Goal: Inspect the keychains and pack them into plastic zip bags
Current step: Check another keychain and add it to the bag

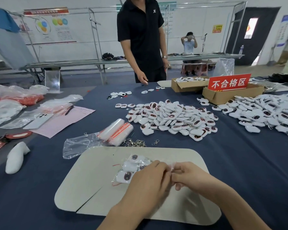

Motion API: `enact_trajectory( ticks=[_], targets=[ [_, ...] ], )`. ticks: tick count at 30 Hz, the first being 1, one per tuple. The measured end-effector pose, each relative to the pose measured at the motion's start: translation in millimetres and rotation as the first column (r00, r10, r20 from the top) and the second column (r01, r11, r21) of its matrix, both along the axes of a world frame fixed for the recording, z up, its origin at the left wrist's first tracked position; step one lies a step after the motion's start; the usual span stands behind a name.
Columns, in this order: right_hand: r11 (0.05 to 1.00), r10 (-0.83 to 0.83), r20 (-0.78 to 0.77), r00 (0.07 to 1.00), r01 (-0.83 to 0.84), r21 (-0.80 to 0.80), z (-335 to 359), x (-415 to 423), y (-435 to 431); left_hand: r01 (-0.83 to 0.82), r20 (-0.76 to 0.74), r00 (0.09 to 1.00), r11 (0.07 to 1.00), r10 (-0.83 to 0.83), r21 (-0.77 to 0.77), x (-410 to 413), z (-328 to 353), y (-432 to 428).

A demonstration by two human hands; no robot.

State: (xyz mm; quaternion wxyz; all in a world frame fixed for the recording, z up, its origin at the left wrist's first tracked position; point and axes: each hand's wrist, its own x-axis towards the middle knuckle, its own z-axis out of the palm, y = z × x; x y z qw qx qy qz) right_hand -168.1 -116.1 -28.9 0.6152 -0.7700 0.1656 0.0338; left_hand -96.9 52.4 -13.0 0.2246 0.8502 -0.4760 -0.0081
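Starting at the left, a white foam piece (pixel 15 161) lies on the dark tablecloth (pixel 223 163), with a phone (pixel 38 121) and a pen (pixel 69 110) on a pink sheet (pixel 70 120) beyond it. Next comes the stack of fresh zip bags (pixel 116 131), with a scatter of loose metal clasps (pixel 136 143) just beside it. In front of us is the beige mat (pixel 96 188), and on it sit the packed keychains (pixel 131 168), a few white pieces already in clear bags and touching our left hand (pixel 150 178). That hand's fingers are curled in, and they meet our right hand (pixel 189 176) over the middle of the mat. Both hands pinch the top edge of a small zip bag (pixel 173 166), of which only a sliver shows. We cannot tell whether a keychain is already inside, because our hands hide the rest. We judge the step to be sealing or opening the strip. To do it well, we should keep the pinch close on the zip line, run it from end to end until the whole track is shut, and make sure no clasp or chain gets caught in it. Further right and back lies the big pile of keychains (pixel 171 120), well apart from the mat. Past it is a cardboard box (pixel 223 95) carrying a red sign (pixel 229 83), then a second pile (pixel 264 113) at the far right. Anything we find faulty probably belongs in that box.
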Motion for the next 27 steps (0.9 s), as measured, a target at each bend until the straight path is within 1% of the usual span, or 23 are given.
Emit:
enact_trajectory(
  ticks=[2,3,4,7,10,12,14,16,17,20,22,24,27],
  targets=[
    [0.989,0.024,-0.044,0.999,-0.031,-0.148,2.6,2.4,0.5,0.031,-0.045,0.998,0.999,-0.032,-0.021,3.0,5.5,-0.2],
    [0.981,0.044,-0.056,0.997,-0.053,-0.184,3.5,3.2,0.5,0.038,-0.081,0.996,0.998,-0.043,-0.055,5.2,8.8,0.1],
    [0.981,0.059,-0.058,0.997,-0.069,-0.183,5.0,3.3,0.5,0.036,-0.114,0.992,0.994,-0.047,-0.102,8.8,12.3,0.6],
    [0.994,0.061,-0.035,0.998,-0.064,-0.094,7.9,0.8,-3.8,-0.026,-0.178,0.984,0.971,-0.018,-0.239,25.1,19.4,5.8],
    [0.996,0.053,-0.064,0.997,-0.057,-0.065,10.6,-5.4,-15.5,-0.103,-0.281,0.96,0.939,0.007,-0.328,42.0,21.3,11.7],
    [0.997,-0.019,-0.077,0.997,0.013,-0.077,14.5,-10.1,-23.3,-0.137,-0.301,0.953,0.922,0.023,-0.362,53.3,20.4,14.2],
    [0.979,-0.135,-0.065,0.989,0.122,-0.164,17.1,-11.0,-29.4,-0.158,-0.286,0.957,0.899,0.038,-0.408,64.7,20.9,14.9],
    [0.934,-0.219,0.011,0.976,0.213,-0.288,17.6,-6.2,-30.6,-0.193,-0.302,0.952,0.87,0.054,-0.453,75.9,22.7,12.8],
    [0.916,-0.224,0.061,0.973,0.231,-0.329,18.2,-1.9,-28.3,-0.216,-0.319,0.945,0.857,0.064,-0.468,81.2,23.9,10.7],
    [0.881,-0.16,0.149,0.976,0.209,-0.425,20.0,14.1,-17.8,-0.261,-0.318,0.942,0.837,0.111,-0.481,98.1,27.5,2.8],
    [0.845,-0.178,0.179,0.968,0.243,-0.476,20.2,26.5,-15.4,-0.289,-0.314,0.937,0.839,0.15,-0.461,109.3,29.1,-2.2],
    [0.831,-0.24,0.222,0.945,0.318,-0.456,20.6,39.6,-16.9,-0.311,-0.33,0.928,0.851,0.176,-0.422,119.7,29.9,-8.4],
    [0.831,-0.341,0.288,0.895,0.43,-0.351,16.2,62.3,-25.5,-0.323,-0.353,0.914,0.883,0.199,-0.34,132.6,27.6,-25.8]
  ],
)
